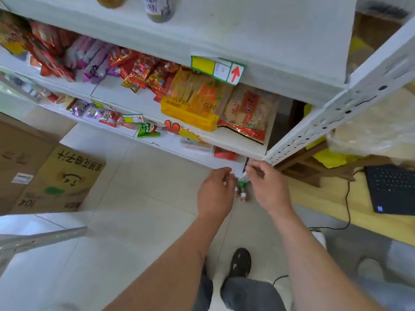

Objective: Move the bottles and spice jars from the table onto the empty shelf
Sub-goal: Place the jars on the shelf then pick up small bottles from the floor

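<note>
Two small spice bottles (242, 192), one with a green cap, stand low down by the foot of the white shelf post (336, 108). They show in the gap between my hands. My left hand (215, 189) hovers just left of them with its fingers loosely curled and nothing in it. Just right of them, my right hand (268, 187) has thumb and fingertips drawn near each other, with nothing visible between them. A dark jar with a white label (159, 9) and an orange-filled jar (111, 0) stand on the white top shelf (258, 30).
The lower shelves hold several snack packets, among them a yellow pack (190, 104). Cardboard boxes (56, 178) sit on the tiled floor at the left. A yellow table with a black laptop (391, 189) and its cable is at the right. My shoe (240, 262) is below.
</note>
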